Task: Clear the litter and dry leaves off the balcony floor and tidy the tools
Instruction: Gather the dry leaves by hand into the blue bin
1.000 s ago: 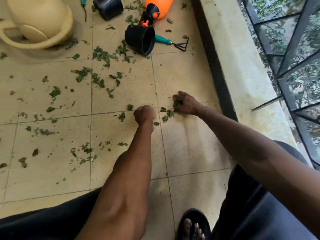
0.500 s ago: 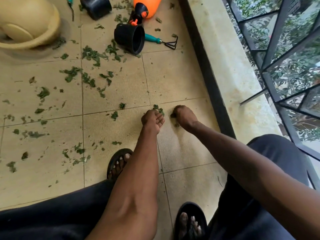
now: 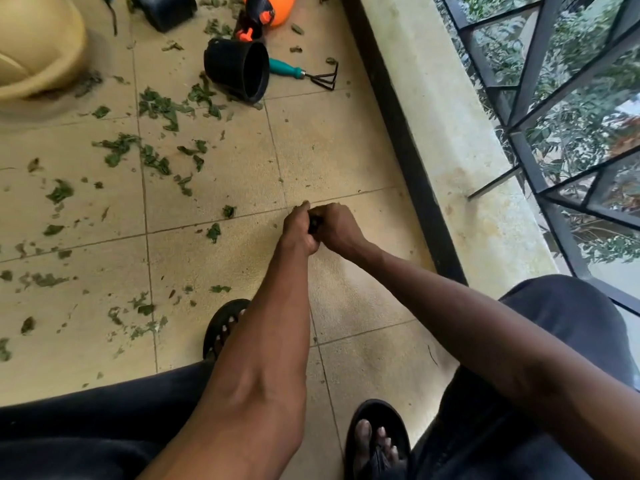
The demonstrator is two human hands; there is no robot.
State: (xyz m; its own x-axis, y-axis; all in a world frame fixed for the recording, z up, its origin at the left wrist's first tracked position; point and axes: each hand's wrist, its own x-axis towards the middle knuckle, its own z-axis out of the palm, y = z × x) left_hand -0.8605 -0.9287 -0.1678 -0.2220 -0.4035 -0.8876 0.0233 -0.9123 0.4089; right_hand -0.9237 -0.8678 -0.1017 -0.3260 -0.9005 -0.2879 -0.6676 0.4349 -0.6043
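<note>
1. Crouching over the tiled balcony floor [image 3: 332, 161], I have my left hand [image 3: 298, 230] and right hand [image 3: 337, 227] pressed together low over a tile joint.
2. Both sets of fingers are curled inward around a small dark wad of leaf bits [image 3: 314, 223]; how much is held I cannot tell.
3. Remaining scattered leaves [image 3: 156, 105] lie to my left and ahead, nearest my left hand; the closest scrap [image 3: 213, 233] sits just left of it.
4. Tools lie well ahead: black pot [image 3: 239, 69] on its side, hand rake [image 3: 304, 72] just right of it, handle pointing left, prongs toward the ledge [image 3: 450, 133].
5. Judgement: clearing is early; next sweep goes leftward.
</note>
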